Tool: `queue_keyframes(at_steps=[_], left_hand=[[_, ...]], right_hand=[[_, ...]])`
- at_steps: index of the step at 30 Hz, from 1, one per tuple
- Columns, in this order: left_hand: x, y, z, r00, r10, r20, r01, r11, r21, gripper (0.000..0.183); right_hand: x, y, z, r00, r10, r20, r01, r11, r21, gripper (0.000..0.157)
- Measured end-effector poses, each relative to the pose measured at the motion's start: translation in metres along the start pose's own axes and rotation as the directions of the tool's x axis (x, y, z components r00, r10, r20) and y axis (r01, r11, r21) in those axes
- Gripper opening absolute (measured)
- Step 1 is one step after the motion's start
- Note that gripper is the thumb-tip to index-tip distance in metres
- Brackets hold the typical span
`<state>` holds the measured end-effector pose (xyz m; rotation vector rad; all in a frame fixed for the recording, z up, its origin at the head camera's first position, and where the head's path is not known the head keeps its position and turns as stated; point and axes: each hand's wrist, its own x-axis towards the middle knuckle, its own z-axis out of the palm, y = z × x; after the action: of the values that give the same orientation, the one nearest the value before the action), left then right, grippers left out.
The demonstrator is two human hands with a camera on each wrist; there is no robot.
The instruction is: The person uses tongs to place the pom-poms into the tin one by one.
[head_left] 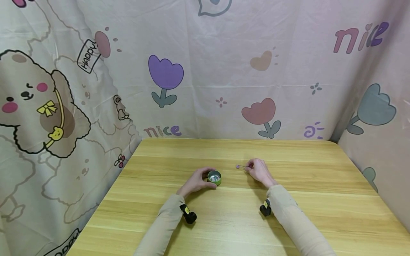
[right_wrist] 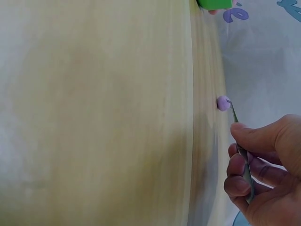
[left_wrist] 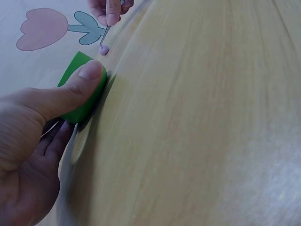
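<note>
My left hand [head_left: 199, 181] grips a small round green tin [head_left: 214, 177] from its left side, thumb and fingers around its wall. The tin's silvery inside shows from above in the head view, and its green side [left_wrist: 84, 103] faces the left wrist camera. To the right of it, my right hand [head_left: 258, 171] pinches a pair of thin metal tweezers [right_wrist: 243, 160] between thumb and fingers. At the tweezers' tips is a small fuzzy purple ball [right_wrist: 223, 103], close over the table and a short way right of the tin.
The wooden table [head_left: 224, 227] runs back to a printed cloth backdrop [head_left: 205, 71], which also hangs at both sides. A small black camera is strapped to each wrist, one at the left sleeve [head_left: 169, 217], one at the right sleeve [head_left: 294, 217].
</note>
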<state>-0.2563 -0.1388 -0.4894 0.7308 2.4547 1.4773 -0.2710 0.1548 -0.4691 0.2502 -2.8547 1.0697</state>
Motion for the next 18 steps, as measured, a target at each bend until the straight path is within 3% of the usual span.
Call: queue_keyframes(at_steps=[18], left_hand=[[-0.0002,0.0004,-0.0006,1.000,-0.005,0.001,0.005,1.000,-0.006,0.068]], right_hand=[[-0.0019,-0.0029,-0.0018,1.000,-0.006,-0.004,0.006,1.000,0.021,0.004]])
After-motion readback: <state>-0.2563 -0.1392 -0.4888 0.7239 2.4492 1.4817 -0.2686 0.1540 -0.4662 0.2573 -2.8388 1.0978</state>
